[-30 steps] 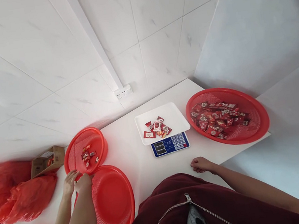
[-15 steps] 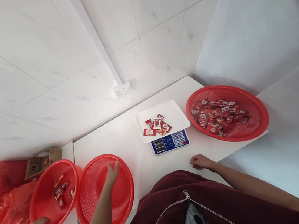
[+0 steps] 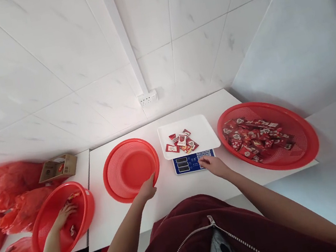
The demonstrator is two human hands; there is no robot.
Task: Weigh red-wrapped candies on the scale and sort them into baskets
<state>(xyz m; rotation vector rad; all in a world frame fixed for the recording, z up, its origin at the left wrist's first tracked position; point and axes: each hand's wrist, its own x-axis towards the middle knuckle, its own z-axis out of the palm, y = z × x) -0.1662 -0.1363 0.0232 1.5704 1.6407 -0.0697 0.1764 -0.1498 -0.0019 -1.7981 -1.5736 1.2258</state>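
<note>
My left hand [image 3: 147, 188] grips the near right rim of a red plastic basket [image 3: 109, 177], which has nothing in it. My right hand [image 3: 214, 165], fingers curled together and nothing visible in them, is at the keypad of a blue digital scale [image 3: 194, 165], covering some of the keys. A white tray [image 3: 206, 131] tops the scale, bearing several red-wrapped candies [image 3: 182, 140]. To the right stands a wide red basket [image 3: 308, 145] with a heap of red candy packets [image 3: 256, 136].
At left another person's hand [image 3: 62, 217] reaches into a red basket [image 3: 88, 215] with a few candies. Beyond it are red plastic bags [image 3: 16, 211] and a small cardboard box [image 3: 70, 165]. A wall socket [image 3: 147, 98] sits above the white table [image 3: 101, 220].
The basket at my left hand has moved away from me, apart from the neighbouring basket. That hand now holds its rim. My right hand has come forward to the scale. The other person's hand reached inside their basket.
</note>
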